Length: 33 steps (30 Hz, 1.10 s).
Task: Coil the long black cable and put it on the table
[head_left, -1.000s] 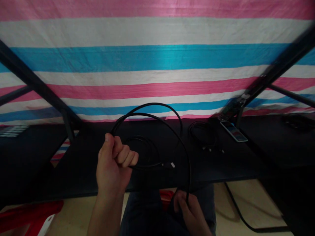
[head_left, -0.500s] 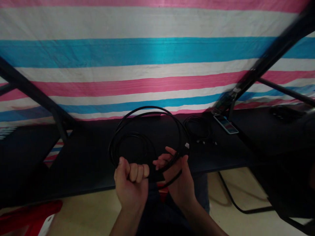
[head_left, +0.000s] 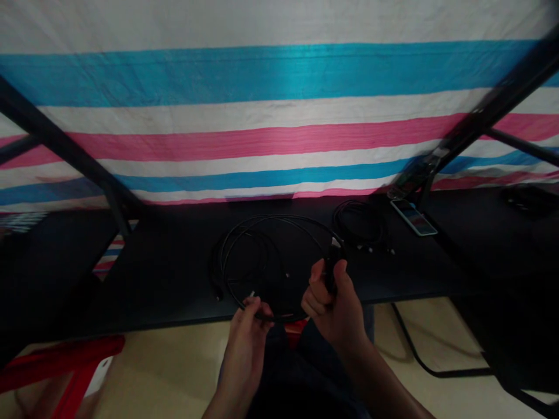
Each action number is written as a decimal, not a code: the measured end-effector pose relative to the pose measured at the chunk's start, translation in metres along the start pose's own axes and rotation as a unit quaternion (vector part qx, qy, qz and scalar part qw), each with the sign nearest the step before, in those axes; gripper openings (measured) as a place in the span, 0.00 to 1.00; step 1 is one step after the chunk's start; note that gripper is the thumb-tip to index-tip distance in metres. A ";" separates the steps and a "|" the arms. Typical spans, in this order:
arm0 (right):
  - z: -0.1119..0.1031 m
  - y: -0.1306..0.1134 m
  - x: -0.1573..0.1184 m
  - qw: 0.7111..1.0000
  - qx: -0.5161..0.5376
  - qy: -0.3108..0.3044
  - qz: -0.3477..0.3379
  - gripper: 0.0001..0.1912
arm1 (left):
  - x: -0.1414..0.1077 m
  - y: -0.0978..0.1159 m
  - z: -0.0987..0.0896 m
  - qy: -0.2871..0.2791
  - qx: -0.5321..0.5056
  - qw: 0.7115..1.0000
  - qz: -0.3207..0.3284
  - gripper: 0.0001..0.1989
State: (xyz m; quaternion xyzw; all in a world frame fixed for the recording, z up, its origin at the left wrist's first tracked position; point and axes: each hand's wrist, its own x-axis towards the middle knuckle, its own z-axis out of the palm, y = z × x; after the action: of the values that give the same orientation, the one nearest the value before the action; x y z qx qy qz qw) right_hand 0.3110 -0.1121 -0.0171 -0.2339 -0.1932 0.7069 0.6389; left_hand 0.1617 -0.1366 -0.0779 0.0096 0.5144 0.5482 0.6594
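Note:
A black cable (head_left: 279, 217) hangs in wide loops between my two hands, over the near part of the dark table. My left hand (head_left: 248, 326) is closed on the lower left of the loops, with a small metal tip poking out above the thumb. My right hand (head_left: 334, 302) grips the gathered cable near a connector with a light-coloured end. Behind the held loops a second coiled black cable (head_left: 262, 241) lies on the table, its plug ends towards me. Further right rests another coil of black cable (head_left: 358, 221) with several light connector tips.
A phone (head_left: 414, 217) lies on the dark table (head_left: 166, 273) beside the right frame post. Black metal posts (head_left: 74, 151) slant at both sides. A striped sheet (head_left: 271, 128) hangs behind. Something red (head_left: 78, 366) stands on the floor at lower left.
The held loops have come lower and flatter. My left hand has turned from a fist to a pinch, slightly right and down. My right hand has closed around the cable.

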 end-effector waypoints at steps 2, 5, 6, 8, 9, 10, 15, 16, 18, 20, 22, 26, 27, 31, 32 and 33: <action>-0.001 0.005 -0.004 0.999 -0.013 -0.036 0.003 0.23 | -0.002 -0.010 0.003 0.039 -0.013 0.999 -0.008 0.12; -0.003 0.012 -0.015 0.996 -0.043 -0.071 -0.016 0.21 | -0.002 -0.014 0.013 0.059 -0.053 0.996 -0.029 0.08; -0.005 0.013 -0.019 0.996 -0.052 -0.072 -0.028 0.21 | -0.001 -0.013 0.017 0.063 -0.063 0.995 -0.038 0.08; -0.010 0.013 -0.028 0.995 -0.061 -0.063 -0.048 0.19 | 0.001 -0.006 0.025 0.072 -0.082 0.992 -0.063 0.10; -0.013 0.012 -0.033 0.995 -0.061 -0.057 -0.051 0.18 | 0.003 -0.002 0.028 0.076 -0.091 0.989 -0.084 0.10; -0.016 0.012 -0.036 0.996 -0.059 -0.049 -0.047 0.18 | 0.005 0.003 0.031 0.075 -0.100 0.987 -0.104 0.10; -0.032 0.015 -0.037 0.994 -0.038 0.100 0.005 0.21 | 0.017 0.023 0.039 0.039 -0.088 0.995 -0.039 0.11; -0.037 0.017 -0.034 0.988 -0.034 0.150 0.013 0.20 | 0.020 0.026 0.039 0.032 -0.072 0.997 -0.003 0.12; -0.047 0.022 -0.027 0.971 -0.033 0.235 0.021 0.18 | 0.026 0.028 0.037 -0.008 -0.032 0.999 0.035 0.15; -0.059 0.024 -0.022 0.958 -0.047 0.283 0.010 0.18 | 0.029 0.028 0.033 -0.075 0.019 0.997 0.030 0.17; -0.068 0.025 -0.018 0.950 -0.074 0.304 -0.017 0.19 | 0.031 0.026 0.027 -0.124 0.080 0.989 0.008 0.22; -0.077 0.023 -0.012 0.941 -0.138 0.307 -0.033 0.23 | 0.034 0.021 0.016 -0.161 0.191 0.968 -0.004 0.32; -0.077 0.022 -0.010 0.942 -0.152 0.300 -0.023 0.24 | 0.036 0.021 0.014 -0.165 0.208 0.964 -0.009 0.33; -0.083 0.020 -0.003 0.944 -0.180 0.276 0.008 0.27 | 0.049 0.023 0.012 -0.139 0.162 0.977 0.012 0.31; -0.086 0.019 -0.001 0.944 -0.183 0.275 0.007 0.27 | 0.052 0.023 0.013 -0.135 0.139 0.981 0.017 0.29; -0.090 0.019 -0.001 0.943 -0.186 0.277 0.005 0.27 | 0.055 0.023 0.015 -0.137 0.123 0.983 0.015 0.29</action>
State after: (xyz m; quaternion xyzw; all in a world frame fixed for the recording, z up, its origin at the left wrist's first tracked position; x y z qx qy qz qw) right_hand 0.3478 -0.1170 -0.1014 -0.5363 -0.1357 0.5684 0.6090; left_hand 0.1490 -0.0788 -0.0945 0.1735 0.4824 0.4845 0.7088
